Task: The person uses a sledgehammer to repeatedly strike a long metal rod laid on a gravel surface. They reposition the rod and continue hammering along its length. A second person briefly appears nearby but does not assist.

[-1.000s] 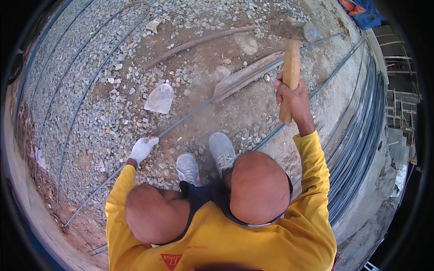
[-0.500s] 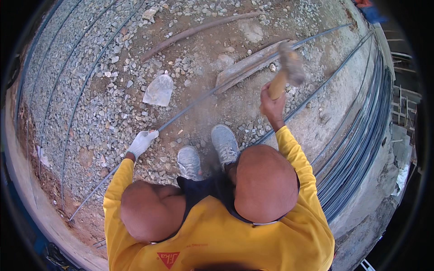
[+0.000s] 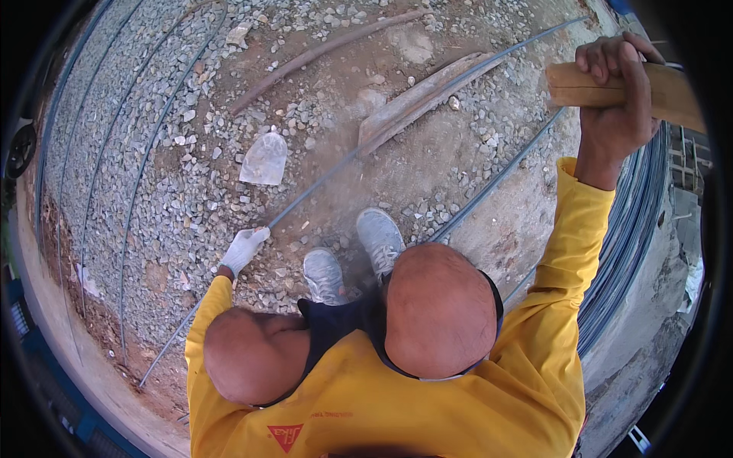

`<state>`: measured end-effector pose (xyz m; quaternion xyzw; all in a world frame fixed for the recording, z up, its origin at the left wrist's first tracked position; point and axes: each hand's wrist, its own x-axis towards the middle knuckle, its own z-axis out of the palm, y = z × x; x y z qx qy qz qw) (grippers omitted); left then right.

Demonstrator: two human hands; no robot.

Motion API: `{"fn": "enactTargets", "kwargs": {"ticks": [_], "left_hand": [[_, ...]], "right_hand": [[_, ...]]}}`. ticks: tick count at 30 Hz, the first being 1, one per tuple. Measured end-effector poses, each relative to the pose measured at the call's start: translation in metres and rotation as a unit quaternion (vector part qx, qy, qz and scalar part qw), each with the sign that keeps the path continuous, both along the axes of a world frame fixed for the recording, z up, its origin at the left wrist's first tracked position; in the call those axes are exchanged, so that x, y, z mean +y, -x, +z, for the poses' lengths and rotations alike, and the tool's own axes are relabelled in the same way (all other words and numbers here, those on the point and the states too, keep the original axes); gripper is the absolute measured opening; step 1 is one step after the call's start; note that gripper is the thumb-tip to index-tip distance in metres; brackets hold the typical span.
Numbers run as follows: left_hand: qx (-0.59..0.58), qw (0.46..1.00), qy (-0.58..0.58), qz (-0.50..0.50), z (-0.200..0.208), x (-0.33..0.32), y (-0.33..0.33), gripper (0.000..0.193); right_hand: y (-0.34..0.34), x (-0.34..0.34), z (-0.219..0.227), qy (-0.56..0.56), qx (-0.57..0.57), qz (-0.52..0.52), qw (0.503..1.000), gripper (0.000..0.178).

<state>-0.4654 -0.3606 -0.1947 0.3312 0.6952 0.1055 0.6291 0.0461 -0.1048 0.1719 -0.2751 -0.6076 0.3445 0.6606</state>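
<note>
A: Left hand, head view: what's it doing?
B: White-gloved, low by the gravel, fingers closed around a metal rod. Rod slants from lower left, through the grip, up to upper right.
A: Right hand?
B: Bare, at upper right, fingers wrapped tight on a thick wooden handle. Its far end is lost in the dark rim, so can't vouch for what it carries.
A: Progress?
B: Rod is placed: lies along a wooden plank beyond the shoes, one length as far as it shows. Handle is well apart from it. Reads as mid-work to me, rod not yet let go. A slight bend shows at the far end, though the lens may account for that. How much is left, can't tell.
A: Surface?
B: Bare dirt around the plank, loose stone leftward. Curved stick and pale flat piece lie there.
A: And the room?
B: Looks like an outdoor yard. Thin rods over the gravel at left; dense rod bundle at right, beside the yellow sleeve.
</note>
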Motion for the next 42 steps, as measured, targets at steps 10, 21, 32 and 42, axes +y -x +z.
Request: {"fn": "enactTargets", "kwargs": {"ticks": [10,21,32,42], "left_hand": [[-0.014,1.000,0.012,-0.011,0.000,0.006,0.010,0.041],[-0.002,0.999,-0.032,0.038,0.004,-0.029,0.001,0.035],[0.303,0.930,-0.186,-0.088,-0.028,-0.042,-0.033,0.038],[-0.044,0.995,0.086,-0.030,0.001,0.003,-0.004,0.042]], "right_hand": [[-0.048,-0.150,-0.342,0.597,-0.154,-0.044,0.786,0.014],[-0.095,-0.250,-0.353,0.665,-0.057,-0.156,0.728,0.012],[-0.098,-0.249,-0.347,0.661,-0.069,-0.140,0.734,0.012],[-0.093,-0.236,-0.318,0.646,-0.107,-0.132,0.744,0.025]]}}
